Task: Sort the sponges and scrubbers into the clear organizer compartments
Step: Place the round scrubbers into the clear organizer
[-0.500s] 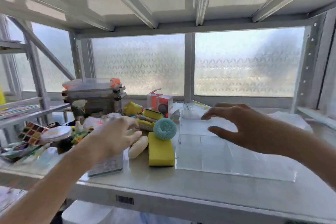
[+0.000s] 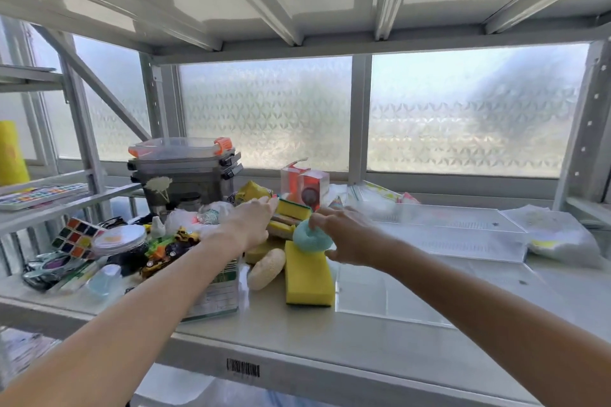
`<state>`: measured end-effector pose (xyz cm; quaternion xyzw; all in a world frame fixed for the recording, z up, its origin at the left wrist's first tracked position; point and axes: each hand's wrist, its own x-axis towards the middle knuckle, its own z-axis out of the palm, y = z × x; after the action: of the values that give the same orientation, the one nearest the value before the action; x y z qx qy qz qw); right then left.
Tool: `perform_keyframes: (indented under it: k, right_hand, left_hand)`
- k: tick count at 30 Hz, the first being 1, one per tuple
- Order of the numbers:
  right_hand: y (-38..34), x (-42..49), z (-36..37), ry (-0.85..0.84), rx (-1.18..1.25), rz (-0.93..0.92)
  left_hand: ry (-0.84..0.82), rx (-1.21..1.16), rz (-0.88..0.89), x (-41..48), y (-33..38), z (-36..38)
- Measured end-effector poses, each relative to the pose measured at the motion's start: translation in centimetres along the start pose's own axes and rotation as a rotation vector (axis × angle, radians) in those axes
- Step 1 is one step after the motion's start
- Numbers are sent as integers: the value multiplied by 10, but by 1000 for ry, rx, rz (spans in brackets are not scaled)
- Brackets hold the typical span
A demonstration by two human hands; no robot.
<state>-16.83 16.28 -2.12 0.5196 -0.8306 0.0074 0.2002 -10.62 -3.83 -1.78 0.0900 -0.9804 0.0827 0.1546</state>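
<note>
Shelf (image 2: 297,337) front strip bare, open approach. Left side blocked: toy cars (image 2: 168,248), cube (image 2: 76,237), stacked bins (image 2: 185,172). Low shelf overhead.

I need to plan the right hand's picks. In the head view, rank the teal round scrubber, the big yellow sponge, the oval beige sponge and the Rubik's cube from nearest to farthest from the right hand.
1. Teal round scrubber: at the right hand fingertips.
2. Big yellow sponge: just below the hand.
3. Oval beige sponge: further left.
4. Rubik's cube: far left.

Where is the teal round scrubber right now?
In the head view, centre: the teal scrubber sits on the far end of the big yellow sponge, under the right hand's fingers, left of the clear organizer.
</note>
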Motion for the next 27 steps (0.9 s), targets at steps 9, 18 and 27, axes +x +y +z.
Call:
perform_keyframes:
  k: [9,18,27]
  right_hand:
    - [7,-6,-17,109,76,-51]
    - [112,-140,-116,126,297,216]
    - [140,-209,-90,-232,284,360]
  left_hand:
    - [196,-29,56,5,-19,9]
    - [482,-671,221,0,3,-80]
    - [-64,-730,116,1,94,-29]
